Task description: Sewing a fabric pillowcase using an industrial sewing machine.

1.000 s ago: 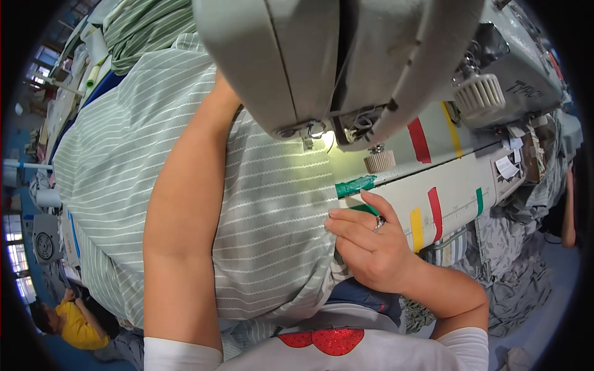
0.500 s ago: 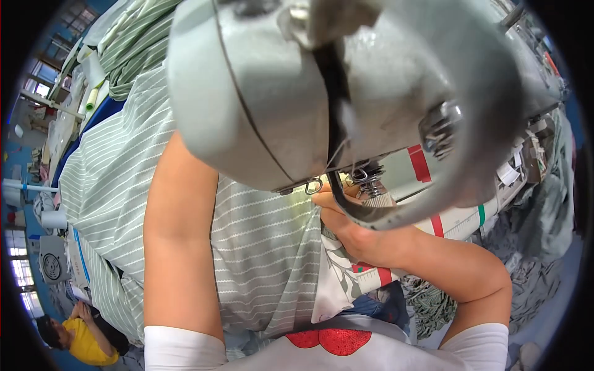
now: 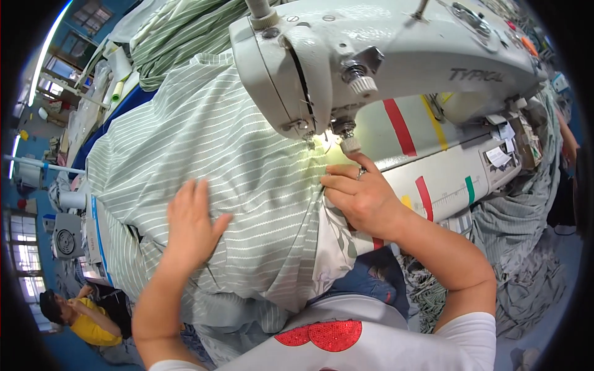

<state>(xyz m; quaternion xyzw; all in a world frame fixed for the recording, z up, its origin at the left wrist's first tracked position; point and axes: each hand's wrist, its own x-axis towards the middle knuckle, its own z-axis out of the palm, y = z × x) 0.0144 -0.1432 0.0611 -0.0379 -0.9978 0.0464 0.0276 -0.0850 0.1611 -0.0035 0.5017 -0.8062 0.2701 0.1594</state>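
Observation:
Grey-green striped fabric (image 3: 247, 216) with white lines spreads over the sewing machine's bed and hangs toward my lap. My left hand (image 3: 193, 222) lies flat on it, fingers stretched and thumb out. At the fabric's right edge, just in front of the lit needle area, my right hand (image 3: 365, 198) has its fingers curled onto the cloth; its thumb is hidden. Its index finger reaches up to the ribbed knob (image 3: 350, 145) beside the needle. Below this hand hangs a white leaf-print fabric (image 3: 336, 247). The white sewing machine (image 3: 402, 55) stands over the work.
Red tape (image 3: 400, 127) and yellow tape (image 3: 434, 122) mark the machine bed. More striped cloth (image 3: 185, 43) is heaped at the far left, and crumpled cloth (image 3: 526, 278) lies low at the right. A person in yellow (image 3: 93, 324) is at the lower left.
The view has drawn back from the machine head. My left hand, hidden behind it before, now shows on the fabric nearer to me. My right hand stays beside the needle area.

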